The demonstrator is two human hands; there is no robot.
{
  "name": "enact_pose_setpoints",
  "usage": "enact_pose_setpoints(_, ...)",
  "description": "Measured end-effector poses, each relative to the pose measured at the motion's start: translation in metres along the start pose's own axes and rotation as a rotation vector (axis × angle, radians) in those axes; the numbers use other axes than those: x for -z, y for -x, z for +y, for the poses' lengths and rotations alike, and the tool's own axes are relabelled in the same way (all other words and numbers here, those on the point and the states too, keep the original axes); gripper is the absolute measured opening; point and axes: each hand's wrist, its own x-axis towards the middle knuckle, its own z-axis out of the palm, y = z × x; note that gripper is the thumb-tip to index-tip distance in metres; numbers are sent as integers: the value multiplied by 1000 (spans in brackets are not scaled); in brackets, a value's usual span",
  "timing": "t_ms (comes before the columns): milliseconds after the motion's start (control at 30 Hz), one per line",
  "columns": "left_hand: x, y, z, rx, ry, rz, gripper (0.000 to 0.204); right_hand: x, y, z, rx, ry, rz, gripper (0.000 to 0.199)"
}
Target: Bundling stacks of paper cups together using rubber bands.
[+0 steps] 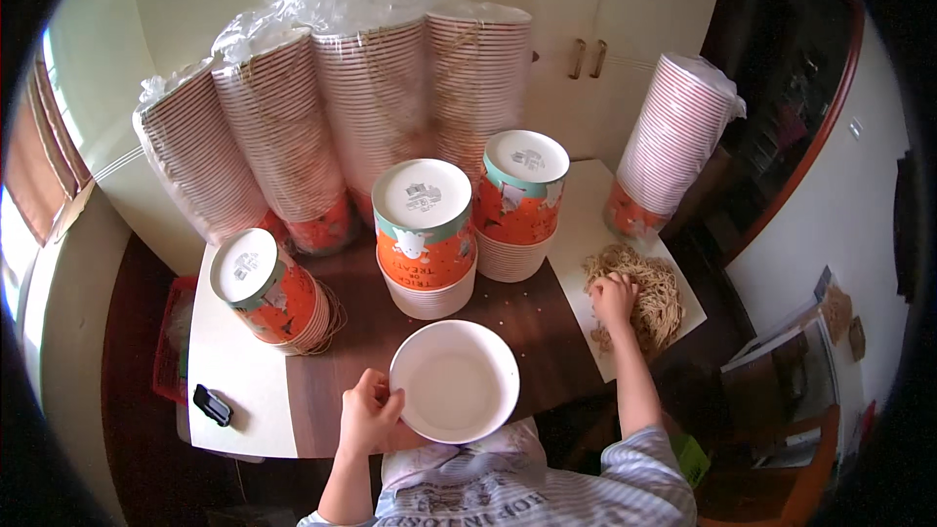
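From the head view, the left hand (pixel 369 414) pinches the rim of a white paper bowl (pixel 455 381) at the table's (pixel 244 371) near edge. Well to its right, the right hand (pixel 614 296) closes on a pile of tan rubber bands (pixel 649 298).

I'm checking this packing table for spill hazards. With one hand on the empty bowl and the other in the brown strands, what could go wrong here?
The white bowl sits at the table's near edge, held only at its rim by the left hand; a nudge might tip it off. The right hand works in the loose brown strands, which lie near the white sheet's edge and could scatter. The short upside-down cup stack leans, so it may topple.
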Motion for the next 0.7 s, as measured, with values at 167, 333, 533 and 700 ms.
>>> enact_pose_setpoints(167, -8, 2, 10, -59, -62, -25, 21, 36, -4, -14, -36, -781, -134, 12)
enact_pose_setpoints(333, -11, -1, 13, -99, -174, 100, 21, 81, 0, -46, -95, -1395, -319, 9)
enact_pose_setpoints(533, 0, -7, 23, -337, -155, 243, 12, 120, 15, -93, 147, -1702, -565, 7)
enact_pose_setpoints(700, -7, -16, 50, -352, 26, -5, 16, 146, 28, -138, 244, -1956, -801, 9)
